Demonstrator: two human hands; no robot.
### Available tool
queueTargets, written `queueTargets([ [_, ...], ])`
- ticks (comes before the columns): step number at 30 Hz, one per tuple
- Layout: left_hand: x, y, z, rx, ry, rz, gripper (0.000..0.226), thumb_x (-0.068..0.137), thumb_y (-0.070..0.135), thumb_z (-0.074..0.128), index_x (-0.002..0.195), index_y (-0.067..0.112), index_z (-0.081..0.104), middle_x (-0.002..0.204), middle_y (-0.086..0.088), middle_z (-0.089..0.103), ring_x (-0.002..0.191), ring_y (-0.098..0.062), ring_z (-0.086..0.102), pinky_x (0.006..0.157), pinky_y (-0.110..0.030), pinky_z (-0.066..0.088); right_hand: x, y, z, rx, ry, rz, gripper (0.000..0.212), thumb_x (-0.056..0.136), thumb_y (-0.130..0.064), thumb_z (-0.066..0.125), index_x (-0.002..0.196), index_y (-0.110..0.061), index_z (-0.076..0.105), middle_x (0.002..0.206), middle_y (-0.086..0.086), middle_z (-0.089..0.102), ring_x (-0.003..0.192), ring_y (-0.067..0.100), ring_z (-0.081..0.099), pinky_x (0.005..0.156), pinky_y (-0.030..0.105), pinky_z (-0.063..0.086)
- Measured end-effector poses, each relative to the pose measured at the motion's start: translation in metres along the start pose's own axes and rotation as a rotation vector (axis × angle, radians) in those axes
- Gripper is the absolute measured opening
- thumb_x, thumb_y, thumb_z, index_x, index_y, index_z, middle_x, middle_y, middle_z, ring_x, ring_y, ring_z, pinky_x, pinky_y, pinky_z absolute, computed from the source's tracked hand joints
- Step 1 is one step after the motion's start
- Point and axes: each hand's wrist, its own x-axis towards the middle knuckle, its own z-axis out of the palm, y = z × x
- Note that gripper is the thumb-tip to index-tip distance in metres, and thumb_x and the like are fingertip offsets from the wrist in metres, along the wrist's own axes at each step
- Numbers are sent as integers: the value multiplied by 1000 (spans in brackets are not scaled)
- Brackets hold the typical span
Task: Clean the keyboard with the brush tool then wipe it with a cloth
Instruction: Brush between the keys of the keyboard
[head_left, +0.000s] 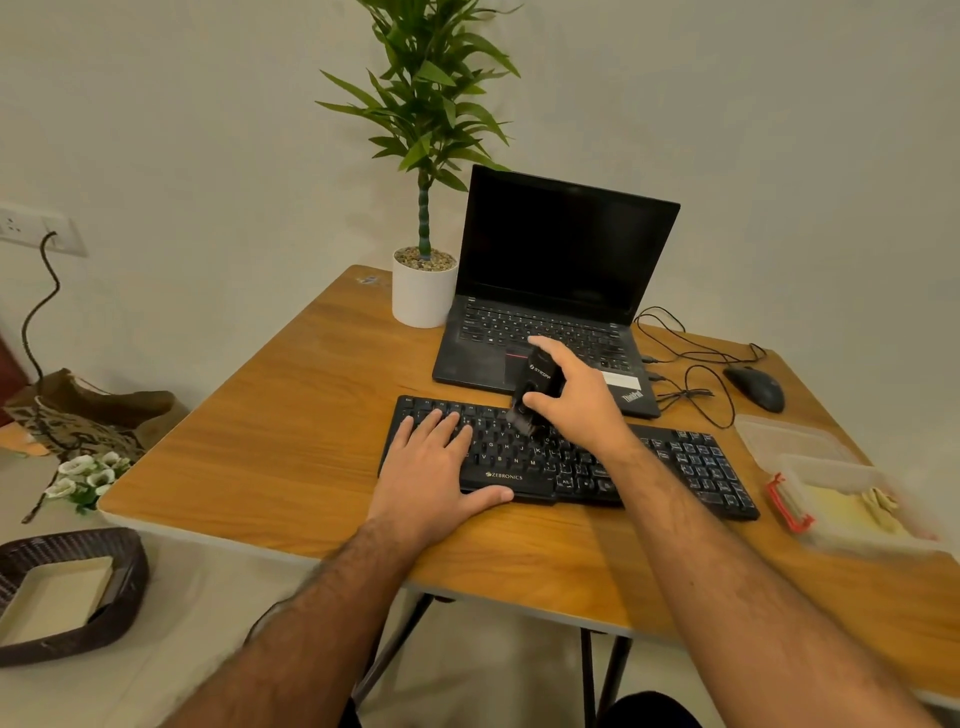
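Wooden bench (270, 436) carried the Zebronics keyboard (571, 457); your left hand (431, 467) lay flat, steadying it. Your right hand (576, 395) had its grip pinching the brush tool (532, 395), probably light and stiff; hold mid-body, bristles on keys.

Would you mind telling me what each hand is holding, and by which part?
The right hand grips the brush tool around its black body. The left hand holds nothing, resting flat on the keyboard.
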Motion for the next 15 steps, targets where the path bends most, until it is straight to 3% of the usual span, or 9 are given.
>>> queueTargets([
  [4, -1, 1, -1, 3, -3, -4, 106, 76, 92, 24, 156, 22, 28, 164, 0, 22, 153, -18, 10, 125, -43, 1, -15, 4, 1, -12, 89, 23, 72, 88, -14, 70, 144, -43, 36, 126, 0, 60, 101, 8, 58, 87, 25, 55],
  [8, 0, 0, 1, 0, 7, -2, 106, 76, 92, 26, 156, 22, 29, 164, 0, 23, 152, -18, 11, 125, -44, 3, -22, 1, -8, 35, -46, -9, 71, 85, -15, 72, 142, -42, 40, 127, -3, 58, 110, 14, 61, 91, 34, 57],
  [12, -1, 0, 0, 4, 8, -1, 106, 76, 92, 25, 156, 22, 29, 164, 0, 23, 152, -18, 11, 125, -44, 3, -28, 1, -4, -128, 39, -20, 76, 89, -22, 70, 147, -46, 29, 132, 0, 58, 116, 16, 58, 97, 37, 53],
  [15, -1, 1, -1, -5, 14, -1, 108, 74, 92, 24, 155, 22, 31, 164, 0, 24, 152, -18, 12, 125, -43, 2, -29, -3, -5, -110, -2, -10, 72, 86, -20, 71, 144, -45, 36, 123, 1, 63, 97, 14, 64, 86, 33, 56],
])
